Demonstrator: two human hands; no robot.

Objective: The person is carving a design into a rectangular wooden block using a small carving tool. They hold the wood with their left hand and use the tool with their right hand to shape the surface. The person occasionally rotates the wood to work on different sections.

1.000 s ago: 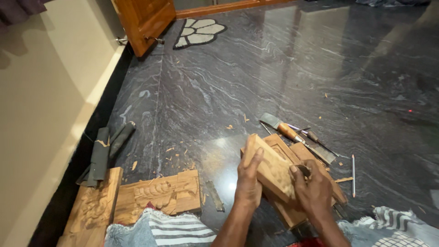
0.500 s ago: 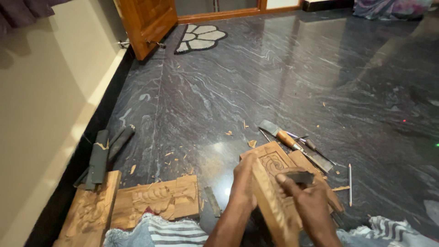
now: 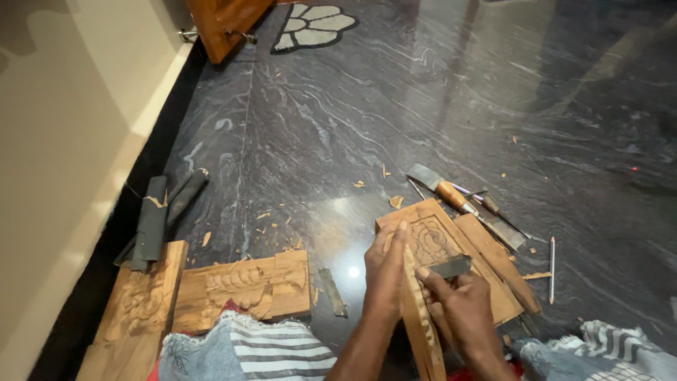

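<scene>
Basically, panel stood on edge for side access

Carved offcuts (image 3: 240, 289) lie left on the floor. Left hand (image 3: 384, 271) grips the upright wood panel (image 3: 417, 317), steadying it; right hand (image 3: 462, 303) is clenched on a flat chisel (image 3: 451, 267) against its edge.

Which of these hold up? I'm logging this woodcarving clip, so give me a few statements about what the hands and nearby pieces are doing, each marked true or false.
1. The left hand grips a carved wooden piece stood on edge. True.
2. The right hand is empty. False: it holds a flat metal blade.
3. A carved panel lies flat on the floor behind the hands. True.
4. The wooden-handled chisel lies left of the hands, by the wall. False: it lies behind them, to the right.
5. The floor is pale tile. False: dark, veined polished stone.
</scene>
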